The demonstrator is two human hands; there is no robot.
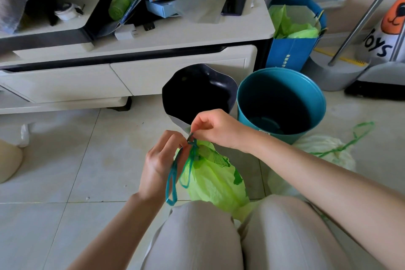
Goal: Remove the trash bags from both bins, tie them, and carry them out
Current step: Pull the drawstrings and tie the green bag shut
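A green trash bag (215,178) stands on the tiled floor (65,171) just in front of the person's knees (197,232), its neck gathered shut. Both hands meet at the top of it. The left hand (161,165) has its fingers (175,138) pinched closed on the blue-green drawstring (173,178), whose long loops hang down beside the bag. The right hand (215,128) comes in from the other side — its fingers (198,126) are also pinched closed on the string at the knot point, right above the bag's neck.

Just behind the green trash bag sit two bins with no liners in them: a black bin (198,92) with a wavy rim, and touching its right side a teal bin (281,102). To the right of the green trash bag, near the teal bin, a second bag (324,149) — pale and whitish — lies on the floor with its green drawstring (352,138) trailing loose. Behind the bins stands a white cabinet (131,50) with a phone (234,3) on top, and a blue paper bag (293,48) holding green plastic stands behind the teal bin.
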